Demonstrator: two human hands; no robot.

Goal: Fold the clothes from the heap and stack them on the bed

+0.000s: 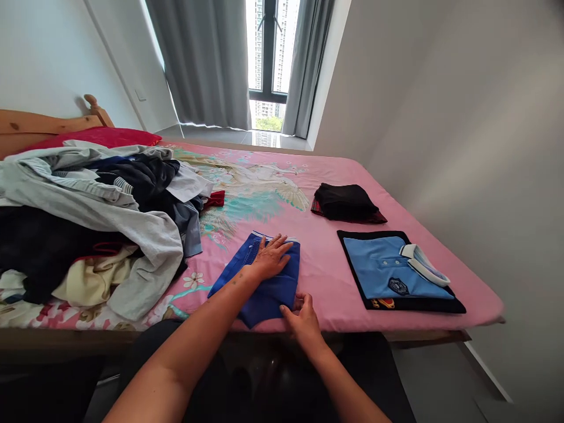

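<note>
"What is in the middle?"

"A blue garment, lying flat at the near edge of a pink bed."

"What touches it?"

"The left hand rests on top, palm down, fingers spread, gripping nothing. The right hand is at the near right side, thumb against the cloth, fingers curled; I cannot tell whether it pinches."

"And around it?"

"On the right, a light-blue shirt lies folded on black cloth; beyond that, a dark stack. On the left, a clothes heap. Farther off, grey curtains flank a window."
</note>
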